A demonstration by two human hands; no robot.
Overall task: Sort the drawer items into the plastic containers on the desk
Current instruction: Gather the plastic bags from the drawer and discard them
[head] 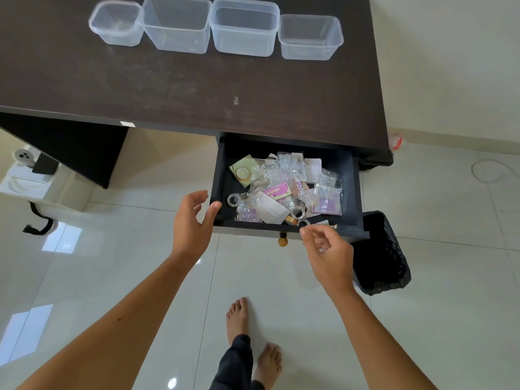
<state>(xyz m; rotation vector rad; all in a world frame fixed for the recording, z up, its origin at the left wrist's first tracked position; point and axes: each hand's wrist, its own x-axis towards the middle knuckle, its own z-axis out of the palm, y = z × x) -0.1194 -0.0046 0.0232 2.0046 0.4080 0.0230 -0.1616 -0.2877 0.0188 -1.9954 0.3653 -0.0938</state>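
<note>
Dark desk (168,88) over glossy white tile floor (112,263). Four clear plastic containers (177,23) in a row along the far edge, nothing in any of them. Drawer (353,190) pulled out under the desk's right side, holding a jumble of plastic packets (327,198), a white envelope (271,211), tape rolls (233,199), a green card (243,170). Left hand (191,223) at the drawer's front-left corner, grip wide, holding nothing. Right hand (327,251) over the front edge near the round wooden knob (282,240), fingers loosely curled, nothing held. Black-lined bin (380,254) on the floor just right of the drawer.
</note>
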